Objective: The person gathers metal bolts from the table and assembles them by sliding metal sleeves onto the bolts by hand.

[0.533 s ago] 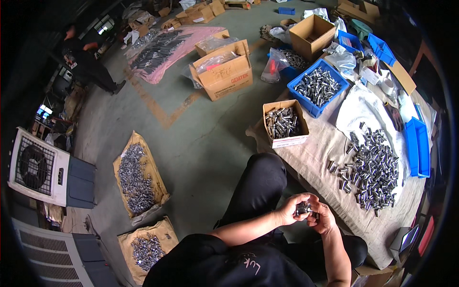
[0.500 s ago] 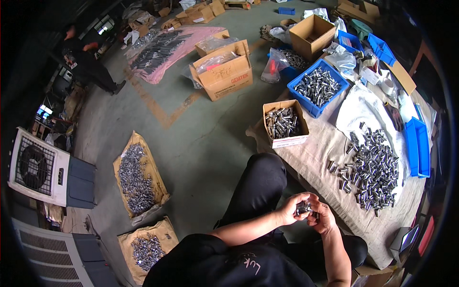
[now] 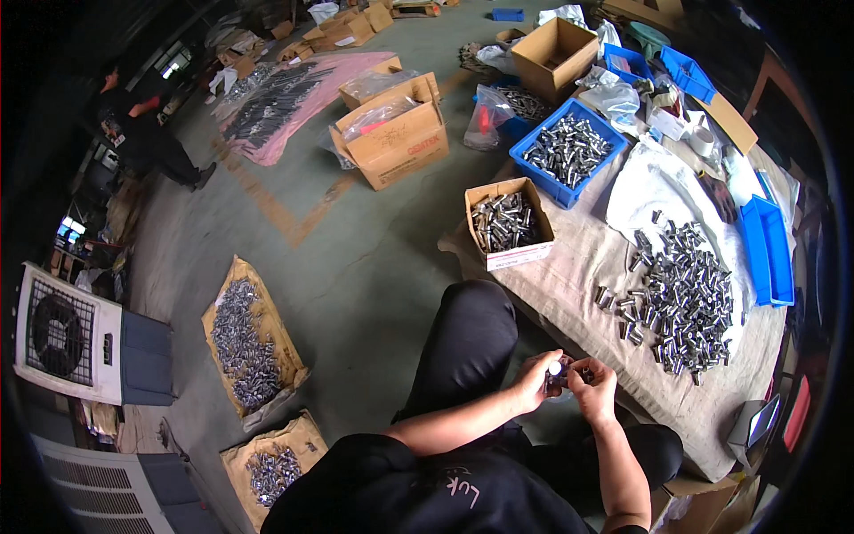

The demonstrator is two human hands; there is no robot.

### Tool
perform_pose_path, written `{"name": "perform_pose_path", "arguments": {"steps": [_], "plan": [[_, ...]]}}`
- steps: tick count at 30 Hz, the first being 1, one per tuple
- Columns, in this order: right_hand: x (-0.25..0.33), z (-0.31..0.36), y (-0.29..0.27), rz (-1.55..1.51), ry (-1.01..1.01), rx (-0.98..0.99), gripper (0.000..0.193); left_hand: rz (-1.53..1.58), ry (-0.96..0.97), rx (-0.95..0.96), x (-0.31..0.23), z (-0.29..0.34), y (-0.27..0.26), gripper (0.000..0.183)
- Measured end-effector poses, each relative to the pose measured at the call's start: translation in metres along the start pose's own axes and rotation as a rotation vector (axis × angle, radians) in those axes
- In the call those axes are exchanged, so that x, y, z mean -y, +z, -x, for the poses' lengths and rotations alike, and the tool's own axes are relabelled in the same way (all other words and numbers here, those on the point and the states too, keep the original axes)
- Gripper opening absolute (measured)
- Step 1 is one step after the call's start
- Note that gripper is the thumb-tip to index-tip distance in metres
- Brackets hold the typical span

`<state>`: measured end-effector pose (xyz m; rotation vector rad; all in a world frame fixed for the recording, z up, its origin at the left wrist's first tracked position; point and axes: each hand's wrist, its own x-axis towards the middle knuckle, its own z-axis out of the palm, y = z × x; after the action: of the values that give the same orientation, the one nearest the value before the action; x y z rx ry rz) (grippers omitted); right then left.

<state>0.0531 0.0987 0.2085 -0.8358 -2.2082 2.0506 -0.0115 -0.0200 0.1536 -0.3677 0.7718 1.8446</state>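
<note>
My left hand (image 3: 530, 383) is closed round a small shiny metal part (image 3: 557, 383), with a bright round face showing beside the thumb. My right hand (image 3: 594, 388) meets it from the right, thumb and fingers pinched together at the part; whatever they grip is too small to make out. Both hands are above my lap, left of the cloth-covered table (image 3: 569, 298). To their upper right, a loose heap of metal cylindrical fittings (image 3: 680, 307) lies on the cloth and a white sack (image 3: 654, 191).
A small carton (image 3: 516, 259) and a blue bin (image 3: 578, 198) hold more fittings. On the floor at left are two cardboard trays (image 3: 291, 356) of small metal parts and an air cooler (image 3: 111, 347). Farther off stand an open carton (image 3: 396, 147) and another person (image 3: 133, 129).
My hands have shifted slightly left and down, and the right fingers have closed to a pinch at the part. The whole view has shifted a little.
</note>
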Motion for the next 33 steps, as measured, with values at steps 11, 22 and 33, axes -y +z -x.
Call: {"name": "perform_pose_path", "arguments": {"steps": [11, 22, 33], "plan": [[0.003, -0.009, -0.014, -0.080, 0.004, 0.053, 0.008, 0.051, -0.215, 0.031, -0.016, 0.005, 0.003, 0.028], [-0.003, -0.009, -0.008, -0.059, -0.043, -0.056, 0.008, -0.063, -0.171, 0.157, -0.021, 0.007, -0.003, 0.026], [0.004, -0.012, -0.007, -0.172, 0.060, -0.022, 0.007, -0.183, -0.085, 0.155, -0.029, 0.014, 0.000, 0.019]]}}
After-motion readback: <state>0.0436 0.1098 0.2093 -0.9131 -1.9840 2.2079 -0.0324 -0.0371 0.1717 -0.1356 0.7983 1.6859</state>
